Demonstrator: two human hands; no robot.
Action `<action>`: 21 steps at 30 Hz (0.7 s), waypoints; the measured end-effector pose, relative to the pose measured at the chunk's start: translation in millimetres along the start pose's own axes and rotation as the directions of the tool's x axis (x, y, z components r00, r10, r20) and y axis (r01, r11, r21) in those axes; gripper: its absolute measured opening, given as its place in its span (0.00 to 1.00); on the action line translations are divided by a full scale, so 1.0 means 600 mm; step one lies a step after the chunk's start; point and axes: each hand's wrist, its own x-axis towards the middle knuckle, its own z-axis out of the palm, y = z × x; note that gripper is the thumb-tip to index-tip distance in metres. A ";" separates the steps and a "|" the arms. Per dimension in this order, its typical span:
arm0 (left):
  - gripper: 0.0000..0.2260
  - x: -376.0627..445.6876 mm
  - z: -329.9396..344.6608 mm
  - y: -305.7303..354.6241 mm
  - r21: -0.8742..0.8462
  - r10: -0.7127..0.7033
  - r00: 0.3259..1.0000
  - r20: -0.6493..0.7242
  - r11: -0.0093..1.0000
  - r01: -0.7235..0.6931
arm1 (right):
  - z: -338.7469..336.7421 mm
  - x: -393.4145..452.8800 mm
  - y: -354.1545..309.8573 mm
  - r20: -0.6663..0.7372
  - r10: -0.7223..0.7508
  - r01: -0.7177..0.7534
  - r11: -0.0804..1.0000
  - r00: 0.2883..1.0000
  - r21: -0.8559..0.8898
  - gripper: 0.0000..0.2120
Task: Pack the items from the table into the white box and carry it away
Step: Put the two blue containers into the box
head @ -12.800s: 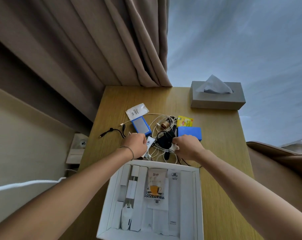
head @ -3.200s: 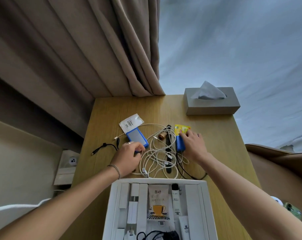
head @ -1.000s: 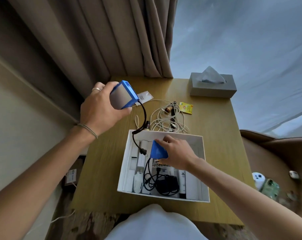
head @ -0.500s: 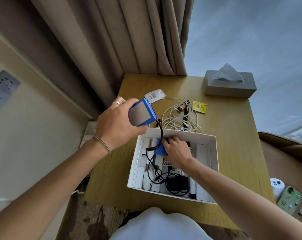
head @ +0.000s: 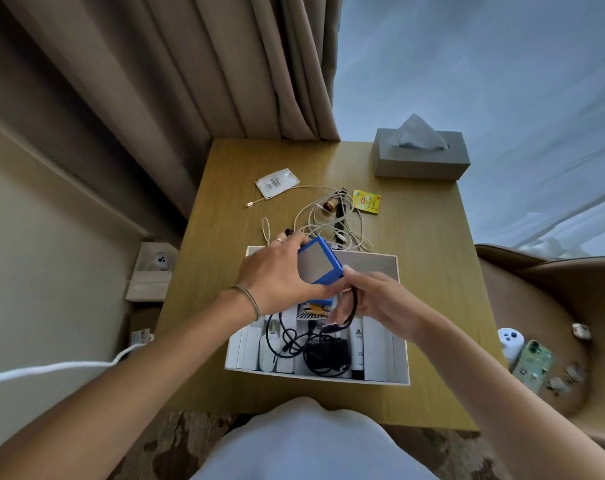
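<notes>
- White box (head: 399,317) sits on the wooden table (head: 429,271), near edge, w/ both hands over it. Blue-cased device (head: 317,265) held just above the box's far-left corner.
- Table stands in a corner: beige curtains (head: 190,81) at 11 o'clock, pale sheer drape (head: 484,64) at 1 o'clock, tan wall w/ socket (head: 157,261) at 9 o'clock, brown armchair (head: 550,306) at 3 o'clock w/ a phone (head: 533,362) and small bits on its seat.
- On the table beyond the box: tangle of white cables (head: 328,223), small white sachet (head: 276,182) at 11 o'clock, yellow tea-bag packet (head: 366,201) at 12, grey tissue box (head: 422,157) at 1 o'clock, well apart.
- Inside the box: white packets standing along the left and right, a sachet w/ a cup print near the middle, partly hidden, black charger (head: 325,351) w/ coiled black cord (head: 283,337) toward the near side, slim dark tube beside it.
- Left hand (head: 276,275): clenched round the blue device, fingers wrapped over its far edge, thumb under.
- Right hand (head: 377,299): fingers curled, pinching the black cable (head: 353,306) that hangs from the device down into the box.
</notes>
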 end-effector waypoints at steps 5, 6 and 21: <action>0.31 0.006 0.064 -0.005 -0.081 -0.093 0.974 0.206 0.991 0.111 | -0.023 -0.021 0.001 -0.144 0.022 -0.019 1.000 0.989 0.022 0.12; 0.30 0.005 0.077 -0.004 -0.105 -0.104 0.966 0.237 0.986 0.132 | -0.022 -0.022 0.000 -0.190 0.034 -0.035 0.999 0.981 -0.002 0.11; 0.33 -0.004 0.170 -0.011 -0.082 -0.069 0.870 0.489 0.989 0.124 | -0.026 -0.029 -0.011 -0.413 0.125 -0.354 0.761 0.902 -0.544 0.09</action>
